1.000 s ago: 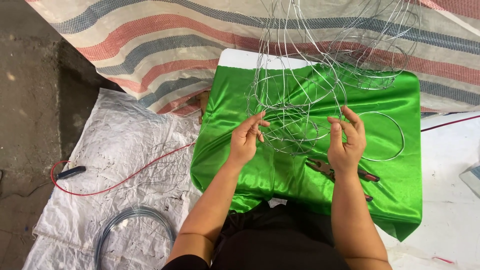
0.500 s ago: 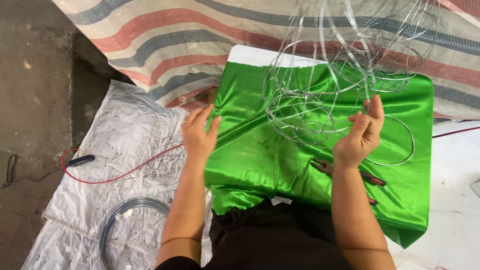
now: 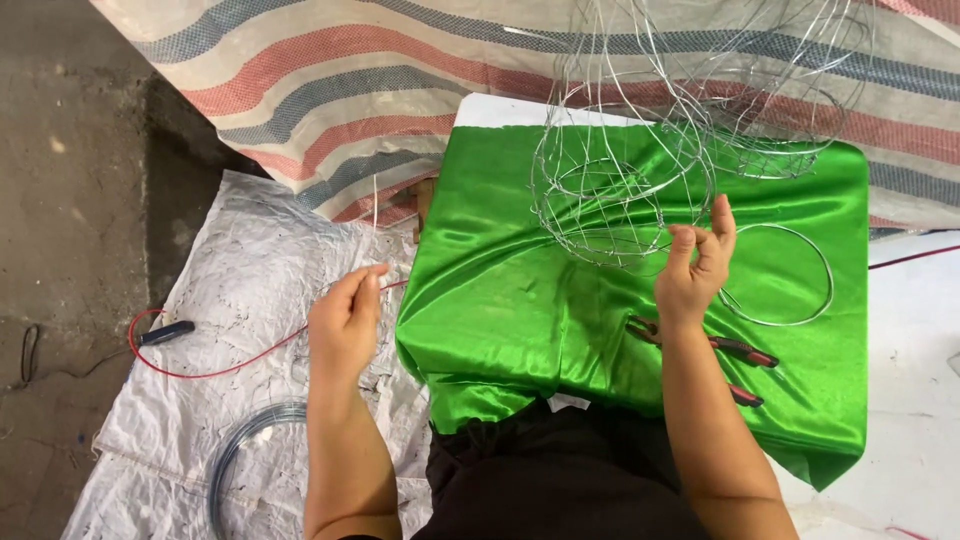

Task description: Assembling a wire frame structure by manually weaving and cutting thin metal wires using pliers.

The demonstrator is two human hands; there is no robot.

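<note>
Your left hand (image 3: 345,322) is off to the side over the white sheet (image 3: 230,290), fingers pinched on 1 thin straight wire (image 3: 375,215) that sticks upward. Your right hand (image 3: 695,268) is pinching the edge of the wire frame (image 3: 625,190), which sits on the green satin cloth (image 3: 500,310). Red-handled pliers (image 3: 735,350) lie just beside your right wrist.
</note>
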